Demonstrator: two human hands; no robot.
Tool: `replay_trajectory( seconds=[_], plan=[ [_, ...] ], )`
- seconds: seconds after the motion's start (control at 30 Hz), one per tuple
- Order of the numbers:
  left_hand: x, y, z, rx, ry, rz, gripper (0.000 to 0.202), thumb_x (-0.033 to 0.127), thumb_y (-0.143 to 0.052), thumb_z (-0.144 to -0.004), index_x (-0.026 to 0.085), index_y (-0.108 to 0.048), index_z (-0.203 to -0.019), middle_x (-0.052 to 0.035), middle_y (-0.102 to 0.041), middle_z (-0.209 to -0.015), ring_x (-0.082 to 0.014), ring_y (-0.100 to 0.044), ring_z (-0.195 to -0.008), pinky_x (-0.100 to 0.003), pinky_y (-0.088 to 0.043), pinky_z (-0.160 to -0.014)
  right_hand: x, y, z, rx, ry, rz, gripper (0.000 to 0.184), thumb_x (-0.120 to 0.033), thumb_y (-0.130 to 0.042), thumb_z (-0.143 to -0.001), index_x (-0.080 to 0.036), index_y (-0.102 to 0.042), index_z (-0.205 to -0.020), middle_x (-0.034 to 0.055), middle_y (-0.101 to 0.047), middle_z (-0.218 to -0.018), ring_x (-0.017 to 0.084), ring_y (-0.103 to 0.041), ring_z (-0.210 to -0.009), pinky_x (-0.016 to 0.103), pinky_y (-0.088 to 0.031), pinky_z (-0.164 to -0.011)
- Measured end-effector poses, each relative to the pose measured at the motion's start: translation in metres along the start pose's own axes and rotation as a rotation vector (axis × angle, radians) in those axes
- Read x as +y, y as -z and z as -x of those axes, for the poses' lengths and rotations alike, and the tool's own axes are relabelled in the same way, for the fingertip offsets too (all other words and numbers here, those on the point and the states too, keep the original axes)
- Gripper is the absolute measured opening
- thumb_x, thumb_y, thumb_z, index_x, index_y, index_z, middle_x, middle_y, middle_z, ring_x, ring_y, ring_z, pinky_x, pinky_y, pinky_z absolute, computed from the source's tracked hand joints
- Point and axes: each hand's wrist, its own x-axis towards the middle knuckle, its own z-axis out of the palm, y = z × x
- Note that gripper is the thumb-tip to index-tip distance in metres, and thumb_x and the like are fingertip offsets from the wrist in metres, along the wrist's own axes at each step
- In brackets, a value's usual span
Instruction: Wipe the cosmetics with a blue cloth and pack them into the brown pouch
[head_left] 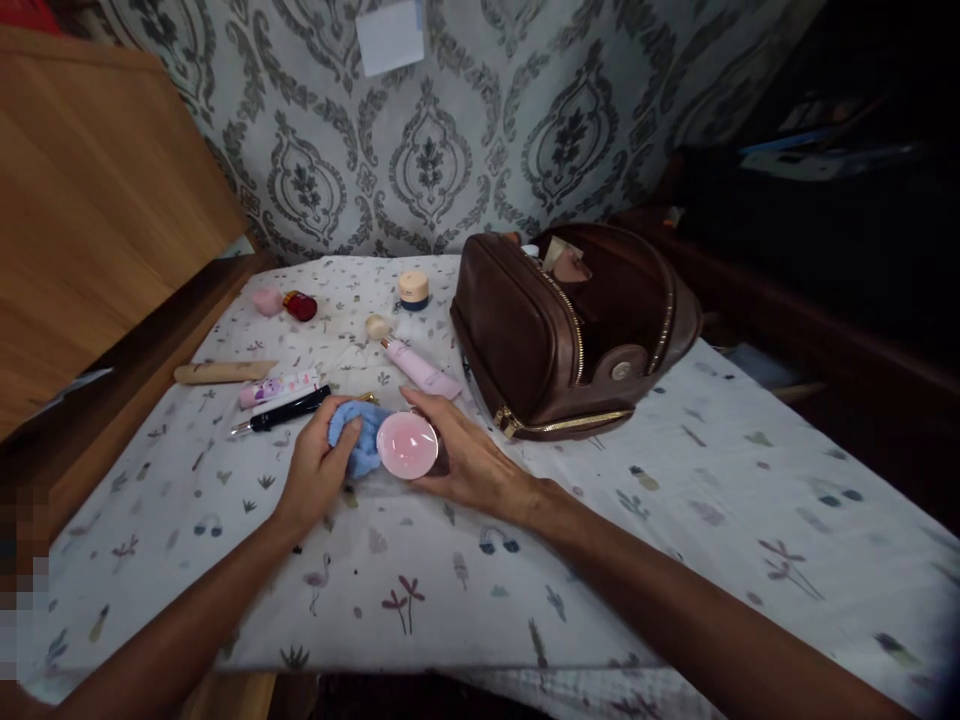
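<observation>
My left hand [319, 455] is closed on a crumpled blue cloth [360, 440]. In my right hand [469, 455] is an object with a round, glossy pink end [407, 446] facing me; the rest of its body is hidden, so its kind does not show. The cloth lies right against the left side of this pink object. Both hands are over the middle of the patterned tablecloth [405, 560]. Just beyond them lie a black pen-like tube [292, 410], a pink and white tube [279, 388] and a pale pink squeeze tube [421, 370].
A brown zippered bag [517, 340] stands open at the right. Farther back are a cream jar with a dark base [413, 290], a dark red bottle [301, 306] and a light pink item [267, 300]. A wooden stick [225, 373] lies left, near a wooden panel [105, 190].
</observation>
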Motion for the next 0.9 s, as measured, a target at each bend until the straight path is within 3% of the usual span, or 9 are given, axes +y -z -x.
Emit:
replay_trajectory(
  seconds=[0.1,0.17,0.33,0.5,0.6,0.77,0.9],
  plan=[
    [0.007,-0.002,-0.002,-0.07,-0.067,-0.043,0.028,0.043,-0.048,-0.097,0.021,-0.059,-0.11,-0.0025,-0.068,-0.102,-0.0199,-0.062,-0.094,-0.03,-0.05,-0.083,-0.002,0.001,0.0,0.021,-0.012,-0.029,0.095,-0.024,-0.083,-0.073,-0.024,-0.028,-0.151,0.0148,-0.049,-0.142,0.029,-0.052,-0.13,0.05,-0.049,-0.106],
    [0.012,-0.004,-0.003,-0.096,-0.121,-0.109,0.03,0.043,-0.045,-0.098,0.021,-0.059,-0.114,-0.0034,-0.069,-0.103,-0.0207,-0.062,-0.094,-0.031,-0.049,-0.082,-0.002,0.002,-0.001,0.057,-0.051,-0.049,0.087,-0.027,-0.084,-0.071,-0.023,-0.036,-0.144,0.0142,-0.055,-0.134,0.029,-0.057,-0.123,0.049,-0.052,-0.102],
    [0.023,-0.009,-0.012,-0.073,-0.308,-0.186,0.027,0.039,-0.042,-0.1,0.021,-0.058,-0.112,-0.0047,-0.069,-0.107,-0.0197,-0.063,-0.095,-0.032,-0.049,-0.085,-0.003,0.007,-0.003,0.125,-0.062,-0.071,0.068,-0.031,-0.085,-0.071,-0.02,-0.047,-0.126,0.0117,-0.063,-0.122,0.027,-0.064,-0.111,0.044,-0.055,-0.095],
    [0.029,-0.016,-0.015,-0.107,-0.453,-0.232,0.024,0.032,-0.042,-0.1,0.021,-0.059,-0.113,-0.0057,-0.069,-0.108,-0.0202,-0.064,-0.1,-0.033,-0.051,-0.09,-0.003,0.004,-0.003,0.082,0.015,-0.033,0.06,-0.032,-0.083,-0.073,-0.022,-0.052,-0.124,0.0104,-0.064,-0.123,0.027,-0.062,-0.116,0.045,-0.052,-0.099],
    [0.027,-0.021,-0.012,-0.109,-0.533,-0.221,0.023,0.028,-0.041,-0.101,0.021,-0.058,-0.114,-0.0067,-0.067,-0.11,-0.0205,-0.063,-0.105,-0.035,-0.049,-0.095,-0.003,0.002,-0.002,0.066,-0.03,-0.057,0.058,-0.034,-0.082,-0.074,-0.021,-0.052,-0.122,0.0103,-0.065,-0.12,0.027,-0.063,-0.113,0.044,-0.053,-0.096],
    [0.019,-0.025,-0.008,-0.205,-0.578,-0.219,0.023,0.028,-0.051,-0.098,0.023,-0.055,-0.12,-0.0096,-0.062,-0.122,-0.0239,-0.057,-0.117,-0.041,-0.046,-0.102,-0.002,0.0,-0.001,0.062,-0.245,-0.137,0.065,-0.033,-0.083,-0.07,-0.017,-0.048,-0.123,0.0077,-0.069,-0.106,0.023,-0.069,-0.088,0.038,-0.058,-0.077],
    [0.013,-0.025,-0.011,-0.258,-0.544,-0.239,0.041,0.034,-0.063,-0.09,0.023,-0.051,-0.128,-0.012,-0.056,-0.13,-0.0286,-0.053,-0.123,-0.046,-0.044,-0.103,0.006,0.0,-0.001,0.136,-0.137,-0.136,0.053,-0.026,-0.081,-0.072,-0.018,-0.055,-0.118,0.012,-0.062,-0.119,0.026,-0.064,-0.109,0.041,-0.056,-0.091]
  ],
)
